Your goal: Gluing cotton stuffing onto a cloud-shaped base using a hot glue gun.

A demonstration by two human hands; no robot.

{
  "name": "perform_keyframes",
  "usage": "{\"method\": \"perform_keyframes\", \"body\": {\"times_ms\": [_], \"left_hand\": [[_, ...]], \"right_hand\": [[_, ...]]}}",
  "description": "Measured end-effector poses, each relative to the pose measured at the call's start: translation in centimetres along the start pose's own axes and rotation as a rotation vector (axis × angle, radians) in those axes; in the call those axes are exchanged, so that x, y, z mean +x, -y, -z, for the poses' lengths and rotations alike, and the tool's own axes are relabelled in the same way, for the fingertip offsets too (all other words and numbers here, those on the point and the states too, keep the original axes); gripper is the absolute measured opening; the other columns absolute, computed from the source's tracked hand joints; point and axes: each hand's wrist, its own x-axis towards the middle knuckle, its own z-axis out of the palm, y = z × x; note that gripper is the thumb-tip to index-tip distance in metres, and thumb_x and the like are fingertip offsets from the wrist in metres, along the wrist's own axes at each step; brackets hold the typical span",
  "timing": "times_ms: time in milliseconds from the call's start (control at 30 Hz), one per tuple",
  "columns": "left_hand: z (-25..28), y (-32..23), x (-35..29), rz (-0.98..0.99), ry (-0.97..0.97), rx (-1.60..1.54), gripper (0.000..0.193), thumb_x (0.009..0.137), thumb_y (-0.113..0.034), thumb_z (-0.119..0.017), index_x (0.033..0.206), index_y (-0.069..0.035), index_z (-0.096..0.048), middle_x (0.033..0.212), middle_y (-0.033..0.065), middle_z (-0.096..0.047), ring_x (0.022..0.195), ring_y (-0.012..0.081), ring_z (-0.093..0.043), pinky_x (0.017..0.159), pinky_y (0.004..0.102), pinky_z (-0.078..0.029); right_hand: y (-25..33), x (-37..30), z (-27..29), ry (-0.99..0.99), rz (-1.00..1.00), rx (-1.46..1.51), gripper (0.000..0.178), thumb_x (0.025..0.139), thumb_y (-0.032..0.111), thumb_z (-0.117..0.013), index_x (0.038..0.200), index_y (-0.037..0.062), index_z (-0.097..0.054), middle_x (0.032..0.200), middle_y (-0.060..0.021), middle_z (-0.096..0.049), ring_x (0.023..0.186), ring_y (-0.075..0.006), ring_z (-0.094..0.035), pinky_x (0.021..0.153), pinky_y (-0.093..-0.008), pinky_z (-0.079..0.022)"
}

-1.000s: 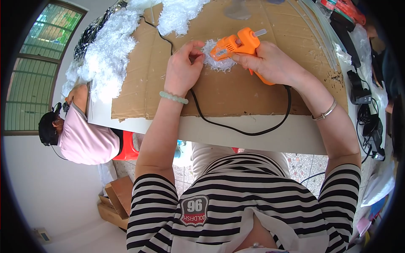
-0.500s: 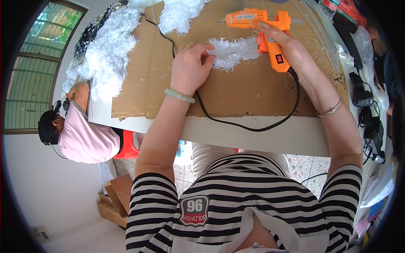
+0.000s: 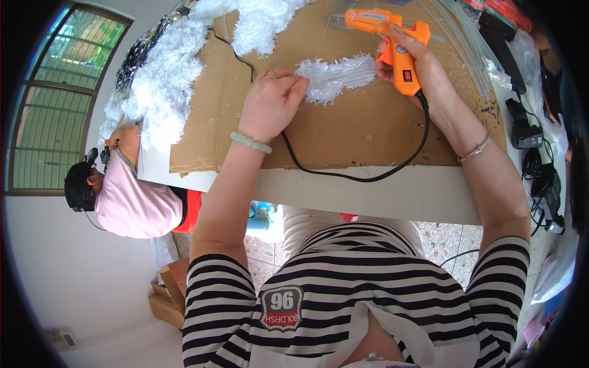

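Observation:
An orange glue gun is gripped in my right hand, its nozzle pointing left above the far part of the cardboard. Its black cord loops down and runs left beneath my left forearm. On the cardboard lies a short white fringed strip, ribbed along its middle. My left hand is closed at the strip's left end, thumb and fingers pinched together there. The fingertips partly hide that end. The nozzle is apart from the strip.
A cardboard sheet covers much of the white table. White fringed material is heaped at the far left. Clear sticks and black adapters lie at the right. A person in pink sits at the left.
My right hand has shifted the glue gun slightly right, away from the strip. My left hand has moved a little left and down, and the strip's left end has changed shape.

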Motion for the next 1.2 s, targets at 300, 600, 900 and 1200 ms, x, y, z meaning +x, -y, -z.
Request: {"method": "perform_keyframes", "body": {"times_ms": [300, 600, 900, 1200], "left_hand": [[0.5, 0.2, 0.0, 0.062, 0.037, -0.138, 0.027, 0.086, -0.026, -0.061, 0.087, 0.000, -0.066, 0.076, 0.0136, -0.064, 0.072, 0.0281, -0.059, 0.074, 0.0341, -0.047], [0.6, 2.2, 0.7, 0.340, -0.045, -0.319, 0.031, 0.088, -0.029, -0.060, 0.086, 0.000, -0.068, 0.075, 0.0131, -0.063, 0.070, 0.0274, -0.058, 0.073, 0.0361, -0.046], [0.1, 3.0, 1.5, 0.400, -0.005, -0.339, 0.025, 0.086, -0.024, -0.062, 0.095, -0.002, -0.067, 0.078, 0.0131, -0.065, 0.074, 0.0229, -0.062, 0.069, 0.0301, -0.048], [-1.5, 3.1, 3.0, 0.380, 0.174, -0.170, 0.020, 0.085, -0.013, -0.060, 0.100, -0.001, -0.066, 0.083, 0.0041, -0.066, 0.074, 0.0103, -0.058, 0.068, 0.0235, -0.046]], "right_hand": [[-0.5, 0.3, 0.2, 0.000, 0.025, 0.133, 0.030, 0.092, 0.033, -0.052, 0.092, 0.0037, -0.056, 0.081, -0.0047, -0.059, 0.073, -0.0145, -0.059, 0.070, -0.0289, -0.050], [-0.5, 0.3, 0.4, 0.011, 0.026, 0.091, 0.031, 0.093, 0.034, -0.051, 0.099, 0.0035, -0.055, 0.083, -0.0046, -0.059, 0.073, -0.0147, -0.058, 0.070, -0.0294, -0.050], [-0.7, 0.6, 0.7, 0.041, 0.022, 0.097, 0.031, 0.094, 0.033, -0.049, 0.103, 0.0040, -0.053, 0.085, -0.0044, -0.059, 0.074, -0.0147, -0.058, 0.071, -0.0295, -0.049], [-0.4, 0.2, 0.4, 0.017, 0.008, 0.037, 0.031, 0.094, 0.033, -0.047, 0.105, 0.0045, -0.053, 0.085, -0.0036, -0.059, 0.073, -0.0147, -0.058, 0.071, -0.0286, -0.049]]}}
